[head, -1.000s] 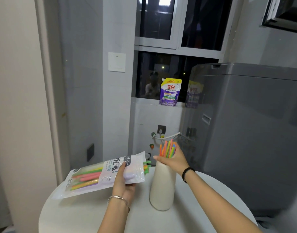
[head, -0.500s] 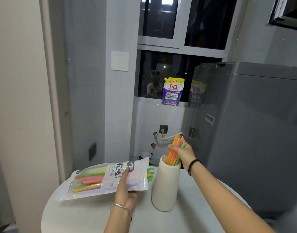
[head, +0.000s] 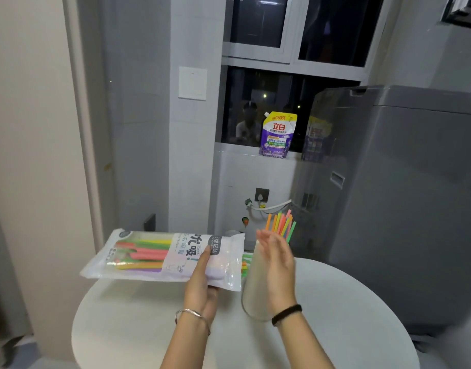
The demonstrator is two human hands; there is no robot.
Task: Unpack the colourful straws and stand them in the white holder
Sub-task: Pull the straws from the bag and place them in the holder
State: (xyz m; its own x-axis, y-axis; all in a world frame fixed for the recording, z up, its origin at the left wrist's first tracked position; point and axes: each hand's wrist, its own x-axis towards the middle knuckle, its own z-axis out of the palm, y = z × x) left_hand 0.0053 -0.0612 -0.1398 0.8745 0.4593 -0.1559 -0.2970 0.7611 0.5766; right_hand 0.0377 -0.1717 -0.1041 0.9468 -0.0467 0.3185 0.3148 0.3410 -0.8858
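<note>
Half a second back the right grip (head: pixel 278 265) was closed round the bundle of straws at the mouth of the white holder; now it has let go and dropped lower, in front of the holder's body. Its fingers are straight and spread, holding nothing, and the whole hand is blurred. A black band (head: pixel 286 314) circles its wrist.

The colourful straws (head: pixel 281 226) it released stand in the white holder (head: pixel 251 294), fanned slightly and leaning to the right, with orange, pink and green ends well above the rim. The holder stands upright on the round white tabletop (head: pixel 348 328), near its middle, and the right grip hides much of it.

The left grip (head: pixel 202 283) holds the straw packet (head: pixel 162 257) from below, its thumb pressed on the printed top face and the fingers hidden under the packet. It keeps the packet roughly level, above the left part of the tabletop, as before. More straws in red, yellow, green and purple lie inside behind the clear plastic. A few green ends (head: pixel 245 263) poke out of the packet's right end, just beside the holder; whether they touch it cannot be told. A silver bangle (head: pixel 193 315) sits on the left wrist.

At the far side, a purple and yellow pouch (head: pixel 278 134) stands on the window sill. A grey washing machine (head: pixel 402 195) fills the right, and a white wall switch (head: pixel 192 83) is on the tiled column at the left.
</note>
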